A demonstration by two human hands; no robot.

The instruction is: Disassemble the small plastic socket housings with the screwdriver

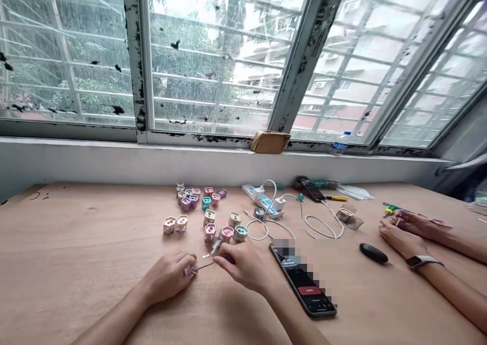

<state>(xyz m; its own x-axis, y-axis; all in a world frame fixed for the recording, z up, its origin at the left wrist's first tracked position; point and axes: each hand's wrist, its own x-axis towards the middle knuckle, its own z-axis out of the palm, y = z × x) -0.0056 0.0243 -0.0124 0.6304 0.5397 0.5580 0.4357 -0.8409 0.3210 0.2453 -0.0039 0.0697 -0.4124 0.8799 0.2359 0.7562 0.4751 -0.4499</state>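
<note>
Outside, a barred window (216, 56) rose above a white sill (190, 165), where a cardboard packet (270, 142) and a plastic bottle (340, 144) sat; what the bottle held was too small to tell. Below, a wooden table (76, 223) ran across the whole view. Well beyond the fingers of both hands lay a power strip (262, 200) with white chargers (279, 201) plugged in, loose cables (323, 227) trailing to its right, and a dark phone (310, 188) past it. Just right of the right hand's fingers lay a lit phone (304, 284), its screen partly blurred. Farther right, a co-worker's hands (403, 233) rested near a black oval object (373, 253), one wrist wearing a watch (423, 261). Just ahead of the fingertips stood small socket housings (208, 232), hollow plastic shells in pink, teal, lilac and cream, more of them bunched farther off; nothing inside them could be made out. The left hand (167, 276) was clenched around the pink handle of a small screwdriver (203, 267), its steel shaft pointing toward the right hand (247, 266). That hand's fingers (228, 251) curled over a dark item (229, 258), and exactly what they gripped was hidden. A tiny metal part (206, 256) lay beside the fingertips.
</note>
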